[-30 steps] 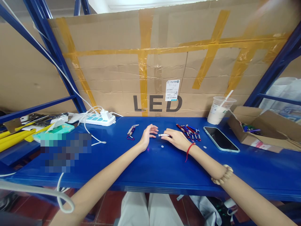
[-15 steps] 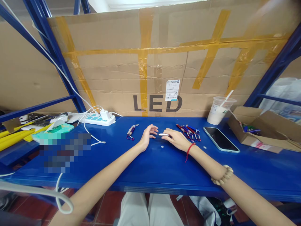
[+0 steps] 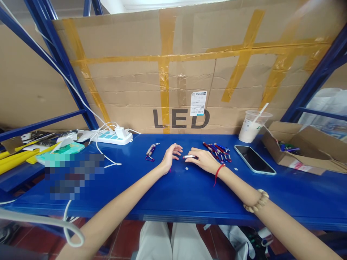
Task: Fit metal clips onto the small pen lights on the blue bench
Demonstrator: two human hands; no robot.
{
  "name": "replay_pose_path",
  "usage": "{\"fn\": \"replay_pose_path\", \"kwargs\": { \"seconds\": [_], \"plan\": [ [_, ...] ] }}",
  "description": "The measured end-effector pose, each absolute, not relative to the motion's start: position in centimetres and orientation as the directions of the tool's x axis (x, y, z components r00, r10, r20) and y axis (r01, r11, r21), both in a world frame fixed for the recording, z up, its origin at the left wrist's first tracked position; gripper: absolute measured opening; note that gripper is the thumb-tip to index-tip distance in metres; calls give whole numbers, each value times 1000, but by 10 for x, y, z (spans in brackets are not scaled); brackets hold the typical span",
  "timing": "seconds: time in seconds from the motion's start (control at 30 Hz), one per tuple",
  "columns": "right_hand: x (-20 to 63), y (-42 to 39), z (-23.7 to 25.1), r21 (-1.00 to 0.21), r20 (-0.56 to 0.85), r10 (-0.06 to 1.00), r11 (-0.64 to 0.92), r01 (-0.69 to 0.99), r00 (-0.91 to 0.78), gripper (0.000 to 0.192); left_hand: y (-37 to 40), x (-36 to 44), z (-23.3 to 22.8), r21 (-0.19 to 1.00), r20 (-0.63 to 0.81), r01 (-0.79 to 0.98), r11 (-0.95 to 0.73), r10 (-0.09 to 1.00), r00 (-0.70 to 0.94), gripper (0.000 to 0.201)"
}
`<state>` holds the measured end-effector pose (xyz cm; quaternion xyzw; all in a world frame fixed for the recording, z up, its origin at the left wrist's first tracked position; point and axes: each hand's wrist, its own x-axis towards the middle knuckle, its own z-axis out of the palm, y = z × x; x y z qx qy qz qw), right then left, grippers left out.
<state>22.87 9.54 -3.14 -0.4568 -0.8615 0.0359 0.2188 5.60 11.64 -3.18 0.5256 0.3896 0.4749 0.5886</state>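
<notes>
On blue shelf (image 3: 189,187), right hand (image 3: 204,160) pinching small torch (image 3: 189,156), left hand (image 3: 169,156) loose, empty

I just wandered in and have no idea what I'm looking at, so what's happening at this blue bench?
A person sits at a blue table. Their right hand holds a small silver pen-shaped light by its end, low over the table. The left hand rests open beside it, palm facing the light, holding nothing. A purple keychain light lies to the left, a pile of red and blue ones to the right, then a phone, a lidded drink cup and an open cardboard box.
</notes>
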Motion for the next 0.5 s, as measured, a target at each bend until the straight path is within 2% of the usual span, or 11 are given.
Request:
{"fn": "replay_pose_path", "kwargs": {
  "seconds": [0.23, 0.5],
  "plan": [
    [230, 97, -33, -298, 335, 793, 601, 741, -508, 35, 116, 57, -32, 990, 35, -141, -3, 973, 226, 35],
    [231, 98, -34, -272, 327, 775, 626, 731, -541, 33, 115, 58, -30, 993, 24, -116, 3, 972, 234, 34]
  ]
}}
